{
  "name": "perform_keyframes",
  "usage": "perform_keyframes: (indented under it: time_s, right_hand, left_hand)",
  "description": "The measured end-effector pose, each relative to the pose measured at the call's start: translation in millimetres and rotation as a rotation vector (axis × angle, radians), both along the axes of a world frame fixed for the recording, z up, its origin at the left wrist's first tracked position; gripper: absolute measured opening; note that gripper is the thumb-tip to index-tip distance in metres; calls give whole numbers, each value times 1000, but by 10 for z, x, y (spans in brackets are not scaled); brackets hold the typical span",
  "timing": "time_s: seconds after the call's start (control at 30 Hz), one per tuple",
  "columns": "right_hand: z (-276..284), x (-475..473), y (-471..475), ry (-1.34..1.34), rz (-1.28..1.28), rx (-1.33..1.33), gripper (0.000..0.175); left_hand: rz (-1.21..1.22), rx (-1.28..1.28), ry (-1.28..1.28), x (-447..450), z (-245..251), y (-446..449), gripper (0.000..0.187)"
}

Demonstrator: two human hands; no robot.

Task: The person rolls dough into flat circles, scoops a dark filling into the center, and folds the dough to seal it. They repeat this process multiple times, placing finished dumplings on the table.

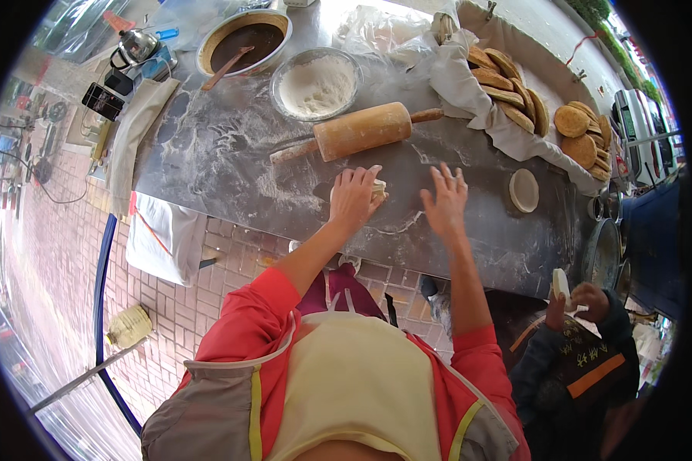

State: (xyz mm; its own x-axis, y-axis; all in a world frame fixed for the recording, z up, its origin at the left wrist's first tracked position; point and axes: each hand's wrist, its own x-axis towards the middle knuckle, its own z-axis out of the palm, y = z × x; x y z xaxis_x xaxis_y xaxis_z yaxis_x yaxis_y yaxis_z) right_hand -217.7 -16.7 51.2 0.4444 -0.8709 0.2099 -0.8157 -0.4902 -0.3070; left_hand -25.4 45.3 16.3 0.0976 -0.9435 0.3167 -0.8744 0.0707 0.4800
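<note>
My left hand [353, 196] is curled over a small lump of dough [379, 189] on the floured metal table, covering most of it. To its right, my right hand [446, 199] holds nothing, its fingers a little apart, just over the tabletop. A wooden rolling pin [364, 131] with two handles lies beyond both hands, tilted up to the right. Behind the pin stands a bowl of white flour [318, 85]. A flat round of dough [523, 191] rests farther right on the table.
A bowl of dark brown paste [247, 43] has a wooden stick across it. At right, a cloth-lined tray [559, 86] holds several baked flatbreads [510, 89]. A co-worker's hands [576, 305] hold a pale dough round near the table's right corner. A phone [102, 101] stands at left.
</note>
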Motion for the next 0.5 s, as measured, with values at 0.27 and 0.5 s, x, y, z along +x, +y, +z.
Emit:
perform_keyframes:
  time_s: [0.27,0.5]
  right_hand:
    - [2,706,295,-264,197,385,34]
    - [242,110,199,-756,-82,508,26]
  left_hand:
    - [-95,222,-39,52,-188,-90,40]
    - [75,37,478,-47,10,-238,25]
